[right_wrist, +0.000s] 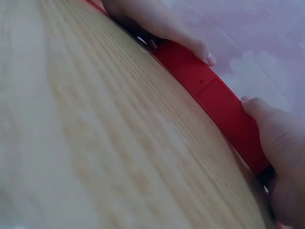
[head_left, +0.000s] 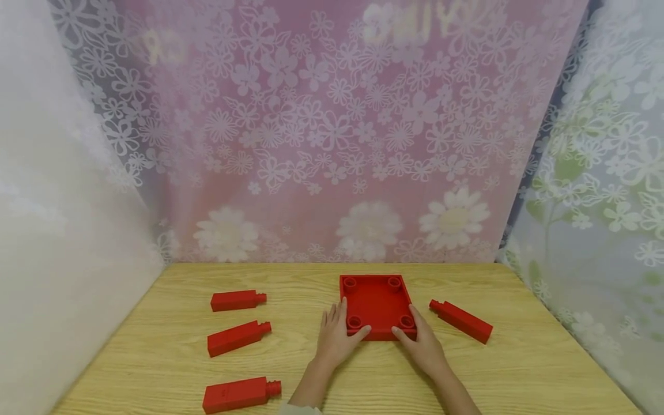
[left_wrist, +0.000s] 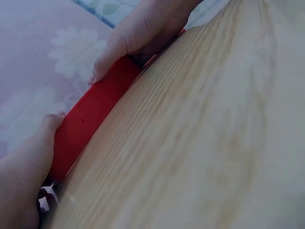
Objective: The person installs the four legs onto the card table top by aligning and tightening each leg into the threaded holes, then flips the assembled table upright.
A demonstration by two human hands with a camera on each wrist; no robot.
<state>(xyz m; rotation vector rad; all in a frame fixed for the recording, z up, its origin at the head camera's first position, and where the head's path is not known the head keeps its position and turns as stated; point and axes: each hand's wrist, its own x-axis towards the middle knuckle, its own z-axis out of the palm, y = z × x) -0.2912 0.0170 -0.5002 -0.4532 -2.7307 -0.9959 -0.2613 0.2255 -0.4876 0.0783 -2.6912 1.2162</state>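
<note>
A red square tabletop-like panel (head_left: 377,305) lies on the wooden table, its raised rim and round corner sockets facing up. My left hand (head_left: 334,341) grips its near left corner, fingers along the left side and thumb at the front rim. At the near right corner, my right hand (head_left: 427,350) holds it in the same way. Both wrist views show the thumbs on the front wall (left_wrist: 90,107) of the panel; the other fingers are mostly hidden there. Nearest to the right hand is a red square leg (head_left: 461,321) with a threaded end, lying apart from it.
Left of the panel lie three more red legs, a far one (head_left: 234,300), a middle one (head_left: 236,339) and a near one (head_left: 238,395), threaded ends pointing right. Flower-patterned curtains (head_left: 332,144) stand behind and beside the wooden table (head_left: 155,346).
</note>
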